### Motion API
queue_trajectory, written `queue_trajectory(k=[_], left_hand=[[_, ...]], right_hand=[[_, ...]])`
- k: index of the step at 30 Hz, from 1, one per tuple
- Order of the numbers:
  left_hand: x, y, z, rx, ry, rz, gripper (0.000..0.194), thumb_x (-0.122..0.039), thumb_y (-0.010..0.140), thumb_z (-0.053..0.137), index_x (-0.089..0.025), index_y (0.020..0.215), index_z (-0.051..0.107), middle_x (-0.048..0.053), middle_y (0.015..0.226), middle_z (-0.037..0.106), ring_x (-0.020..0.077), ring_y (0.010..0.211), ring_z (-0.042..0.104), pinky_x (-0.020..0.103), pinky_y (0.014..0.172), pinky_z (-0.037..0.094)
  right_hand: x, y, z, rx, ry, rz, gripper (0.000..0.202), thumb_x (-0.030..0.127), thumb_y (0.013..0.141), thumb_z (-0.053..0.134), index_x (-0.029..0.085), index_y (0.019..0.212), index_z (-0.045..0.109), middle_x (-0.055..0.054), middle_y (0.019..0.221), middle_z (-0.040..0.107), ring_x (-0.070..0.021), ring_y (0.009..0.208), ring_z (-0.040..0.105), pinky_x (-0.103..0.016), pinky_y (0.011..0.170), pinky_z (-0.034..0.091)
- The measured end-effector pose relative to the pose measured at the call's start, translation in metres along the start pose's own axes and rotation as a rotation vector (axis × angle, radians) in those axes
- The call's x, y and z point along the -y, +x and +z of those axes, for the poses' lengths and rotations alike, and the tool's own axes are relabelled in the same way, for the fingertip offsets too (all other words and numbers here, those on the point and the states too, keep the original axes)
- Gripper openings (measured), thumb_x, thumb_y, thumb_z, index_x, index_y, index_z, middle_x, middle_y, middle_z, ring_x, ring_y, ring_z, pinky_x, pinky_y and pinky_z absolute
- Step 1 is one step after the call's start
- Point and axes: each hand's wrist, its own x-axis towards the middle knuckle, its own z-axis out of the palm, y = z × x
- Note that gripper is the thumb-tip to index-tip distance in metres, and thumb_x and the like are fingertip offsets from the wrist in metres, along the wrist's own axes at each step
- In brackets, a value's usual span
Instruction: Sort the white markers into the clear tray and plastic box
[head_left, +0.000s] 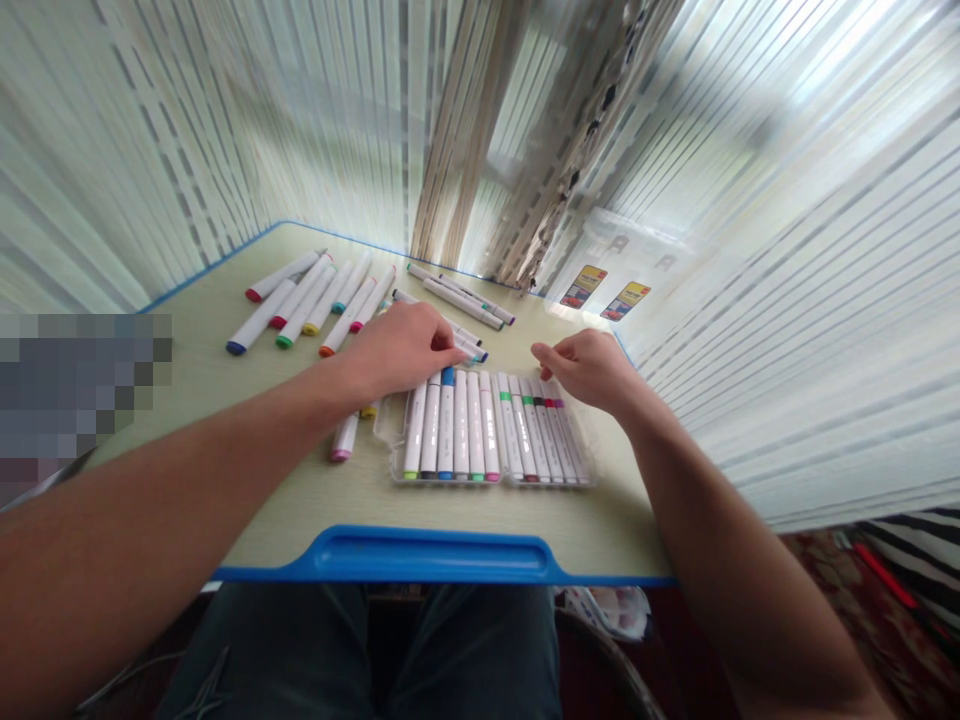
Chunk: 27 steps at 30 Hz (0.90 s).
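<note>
A clear plastic marker case point(450, 482) lies on the table with white markers in two side-by-side sections. Over the far edge of the left section is my left hand point(409, 345), closed, thumb and finger pinched together; what they hold, if anything, I cannot make out. Just beyond those fingertips lie loose markers point(469, 340). My right hand point(589, 365) is at the far right corner of the case, fingers curled in and thumb pointing left; anything within them is hidden. The blue-capped marker point(446, 430) sits in the left section, close below my left hand.
Several loose markers point(300, 300) with coloured ends are spread at the left of the table point(285, 500). Others point(465, 300) lie at the back. A clear container point(600, 270) with two labels stands at the back right, against striped curtains point(337, 120). A pink-ended marker point(345, 438) lies left of the case.
</note>
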Motion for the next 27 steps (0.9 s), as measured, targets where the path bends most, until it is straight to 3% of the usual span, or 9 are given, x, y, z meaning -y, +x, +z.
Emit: queue_trajectory(k=[12, 27], left_hand=[[-0.0016, -0.0009, -0.0006, -0.001, -0.017, -0.02, 0.031, -0.048, 0.084, 0.067, -0.021, 0.073, 0.079, 0.004, 0.069, 0.074, 0.0176, 0.062, 0.061, 0.03, 0.061, 0.037], [-0.0053, -0.0017, -0.0044, 0.018, 0.004, -0.056, 0.031, -0.047, 0.083, 0.066, -0.021, 0.073, 0.079, 0.005, 0.066, 0.072, 0.0193, 0.063, 0.061, 0.031, 0.06, 0.035]], right_hand=[[-0.0049, 0.0024, -0.0005, -0.026, -0.085, 0.026, 0.047, 0.042, 0.094, 0.052, 0.017, 0.062, 0.075, -0.002, 0.048, 0.053, -0.0139, 0.05, 0.046, -0.031, 0.059, 0.034], [-0.0057, 0.0027, -0.0013, -0.002, -0.055, 0.045, 0.047, 0.042, 0.094, 0.053, 0.017, 0.059, 0.074, -0.003, 0.049, 0.057, -0.0142, 0.052, 0.05, -0.031, 0.061, 0.037]])
